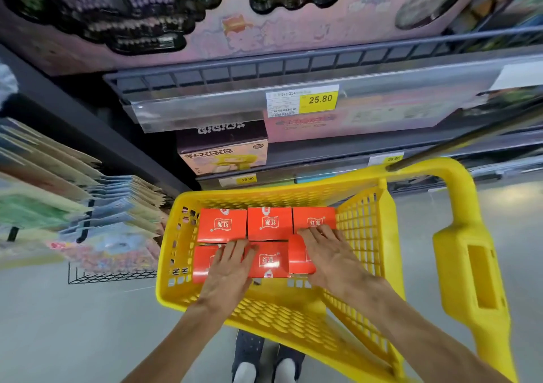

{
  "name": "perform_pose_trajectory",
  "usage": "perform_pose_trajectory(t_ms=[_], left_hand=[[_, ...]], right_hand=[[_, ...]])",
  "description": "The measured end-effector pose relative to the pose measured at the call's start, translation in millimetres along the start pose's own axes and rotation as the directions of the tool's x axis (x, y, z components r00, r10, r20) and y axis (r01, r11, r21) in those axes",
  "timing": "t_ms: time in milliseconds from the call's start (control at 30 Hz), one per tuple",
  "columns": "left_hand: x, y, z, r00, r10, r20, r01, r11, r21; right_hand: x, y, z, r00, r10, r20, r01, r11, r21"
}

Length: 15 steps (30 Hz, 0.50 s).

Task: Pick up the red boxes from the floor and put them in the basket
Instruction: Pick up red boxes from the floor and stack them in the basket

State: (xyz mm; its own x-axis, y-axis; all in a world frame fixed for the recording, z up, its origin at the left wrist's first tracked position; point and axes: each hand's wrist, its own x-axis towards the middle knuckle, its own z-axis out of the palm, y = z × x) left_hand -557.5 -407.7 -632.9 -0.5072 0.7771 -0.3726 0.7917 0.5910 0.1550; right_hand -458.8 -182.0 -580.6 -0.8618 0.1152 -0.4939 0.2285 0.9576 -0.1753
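Red boxes (269,224), 6, white logos, yellow basket (364,224)

A: where'd the red boxes (269,224) end up?
B: six of them lying flat, two rows of three, packed edge to edge in the yellow mesh basket (282,309), white logos up.

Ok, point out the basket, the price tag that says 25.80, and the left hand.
basket (357,224): head view, right mesh wall.
price tag (320,99): head view, yellow part with the number.
left hand (227,268): head view, back of hand.
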Motion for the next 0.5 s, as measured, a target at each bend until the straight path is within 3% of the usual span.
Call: perform_pose_trajectory(t_ms=[133,500], left_hand=[[-4.2,-0.7,-0.9,1.0,0.01,-0.028,-0.011,1.0,-0.028],[-4.4,-4.9,1.5,0.999,0.025,-0.025,-0.026,0.999,-0.043]], right_hand=[[-5.0,13.5,16.0,1.0,0.004,-0.002,-0.004,0.995,0.095],[9.2,-0.7,62.4,0.995,0.093,-0.025,-0.095,0.99,-0.106]])
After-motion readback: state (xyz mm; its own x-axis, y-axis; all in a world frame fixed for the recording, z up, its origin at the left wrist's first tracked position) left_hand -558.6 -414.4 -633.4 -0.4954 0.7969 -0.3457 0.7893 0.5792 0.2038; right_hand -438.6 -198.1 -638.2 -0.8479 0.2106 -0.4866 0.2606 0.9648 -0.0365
